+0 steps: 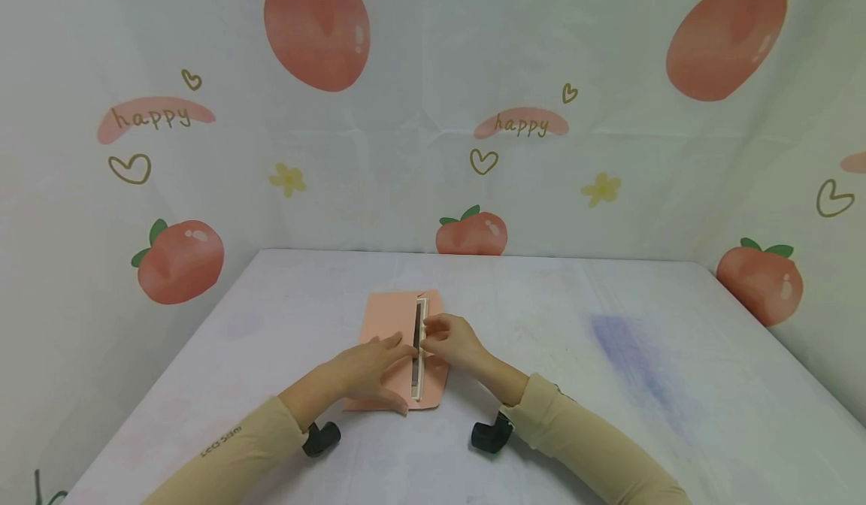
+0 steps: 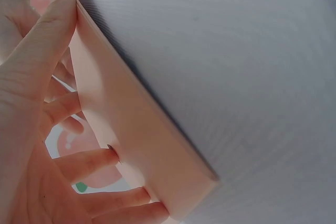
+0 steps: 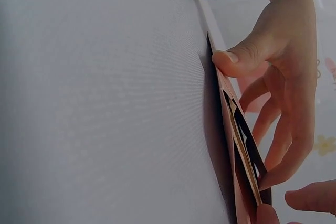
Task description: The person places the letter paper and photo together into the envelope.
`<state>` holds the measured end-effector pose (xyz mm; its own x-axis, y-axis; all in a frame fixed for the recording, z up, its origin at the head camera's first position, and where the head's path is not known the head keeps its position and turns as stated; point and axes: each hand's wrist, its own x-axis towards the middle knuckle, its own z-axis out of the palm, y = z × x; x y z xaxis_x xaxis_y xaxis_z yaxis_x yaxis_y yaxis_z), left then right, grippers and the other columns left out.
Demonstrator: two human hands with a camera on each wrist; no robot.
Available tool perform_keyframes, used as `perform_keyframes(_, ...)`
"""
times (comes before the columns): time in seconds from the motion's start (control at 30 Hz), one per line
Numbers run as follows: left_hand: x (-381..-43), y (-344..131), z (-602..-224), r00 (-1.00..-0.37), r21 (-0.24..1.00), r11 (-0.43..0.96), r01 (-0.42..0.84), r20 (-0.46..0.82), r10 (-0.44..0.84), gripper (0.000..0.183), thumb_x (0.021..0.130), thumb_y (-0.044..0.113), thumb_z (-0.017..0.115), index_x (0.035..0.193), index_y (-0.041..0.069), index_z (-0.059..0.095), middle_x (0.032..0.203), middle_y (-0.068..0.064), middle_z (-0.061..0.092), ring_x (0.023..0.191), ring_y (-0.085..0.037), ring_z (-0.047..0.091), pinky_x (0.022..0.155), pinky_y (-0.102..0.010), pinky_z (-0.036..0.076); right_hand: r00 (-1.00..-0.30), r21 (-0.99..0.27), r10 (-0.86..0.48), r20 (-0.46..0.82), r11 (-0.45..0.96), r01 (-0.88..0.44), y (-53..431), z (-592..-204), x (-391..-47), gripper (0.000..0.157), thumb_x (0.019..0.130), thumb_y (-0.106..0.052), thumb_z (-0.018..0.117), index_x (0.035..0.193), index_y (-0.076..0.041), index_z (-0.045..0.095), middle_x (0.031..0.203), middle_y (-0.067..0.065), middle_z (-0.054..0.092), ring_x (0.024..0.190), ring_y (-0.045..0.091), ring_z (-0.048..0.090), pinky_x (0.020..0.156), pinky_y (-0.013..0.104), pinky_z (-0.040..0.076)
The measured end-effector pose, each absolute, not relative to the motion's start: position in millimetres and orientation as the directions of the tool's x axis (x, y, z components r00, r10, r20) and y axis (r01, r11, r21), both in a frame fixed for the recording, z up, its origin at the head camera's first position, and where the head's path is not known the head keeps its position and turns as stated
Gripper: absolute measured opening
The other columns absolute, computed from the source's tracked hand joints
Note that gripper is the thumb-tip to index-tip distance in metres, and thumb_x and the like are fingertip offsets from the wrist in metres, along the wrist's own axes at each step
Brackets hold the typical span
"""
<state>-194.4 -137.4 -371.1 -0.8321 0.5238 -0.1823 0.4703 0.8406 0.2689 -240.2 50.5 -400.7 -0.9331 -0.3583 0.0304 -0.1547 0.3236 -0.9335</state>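
Note:
A flat pink envelope [image 1: 391, 311] lies on the table with a long slot-like opening along its right side. Inside the opening a flat insert with a pale edge [image 1: 422, 370] shows beside a dark gap; its tan edge [image 3: 243, 153] also appears in the right wrist view. My left hand [image 1: 368, 366] rests across the envelope with fingers spread, thumb at the near edge and a fingertip at the opening. My right hand [image 1: 455, 340] is at the opening's right side, fingers bent, tips near the insert's edge. I cannot tell whether they pinch it.
The white table [image 1: 541, 317] has a bluish smudge [image 1: 632, 362] on its right side. A white backdrop [image 1: 419, 174] with peach prints stands behind and at the sides. Black wrist cameras [image 1: 321, 439] hang below both sleeves.

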Motion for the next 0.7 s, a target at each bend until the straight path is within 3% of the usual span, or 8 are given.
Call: perform_keyframes(0.7, -194.3, -137.5, -370.3, -0.833, 0.258, 0.846, 0.466, -0.196, 0.518, 0.082, 0.068, 0.06, 0.071, 0.135, 0.023, 0.042, 0.15, -0.021, 0.031, 0.126, -0.055, 0.038, 0.092, -0.062, 0.044, -0.934, -0.934, -0.357, 0.02, 0.327, -0.145, 46.0, -400.1, -243.0, 0.043, 0.081, -0.003, 0.066, 0.12, 0.009, 0.053, 0.111, 0.025, 0.062, 0.102, 0.033, 0.064, 0.075, 0.034, 0.057)
